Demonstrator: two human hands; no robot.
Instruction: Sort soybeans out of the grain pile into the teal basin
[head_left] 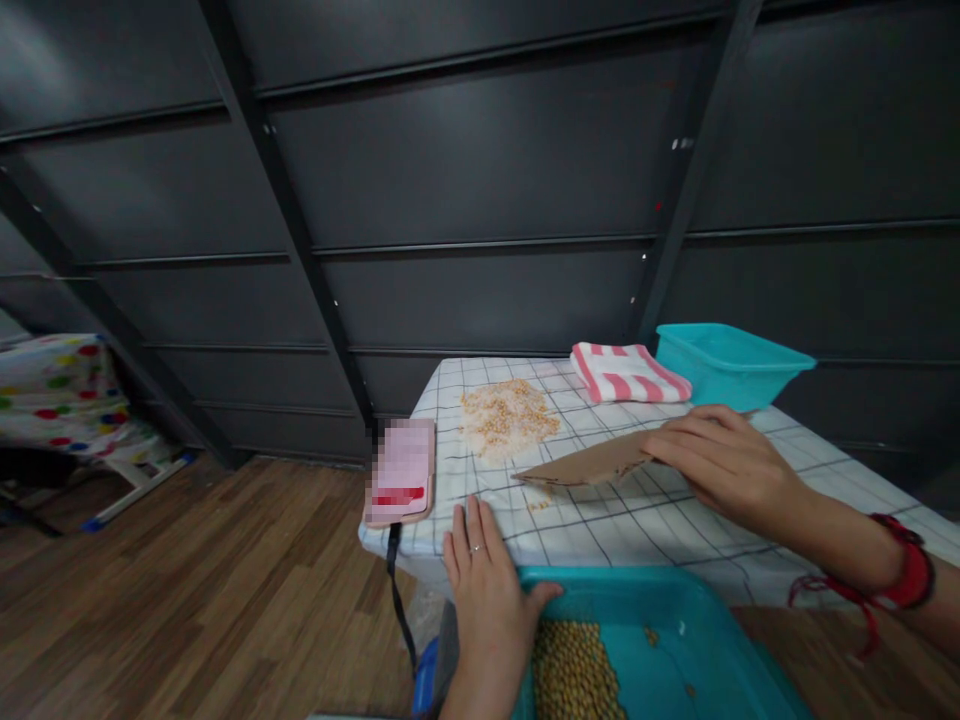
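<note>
Right hand (724,462) pinching cardboard sheet (592,466) by near edge: light, stiff, bendable; left hand (487,585) flat, grip open, on teal tray (660,595) rim; loose grains (506,415) scatter easily.

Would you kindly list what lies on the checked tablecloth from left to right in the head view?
Pink phone → left hand → pile of grains → cardboard piece → striped red and white cloth → right hand, which holds the cardboard → turquoise tub.

Home room: wood floor (210,590), clothed table (600,520), dark panelled wall (480,200).
</note>
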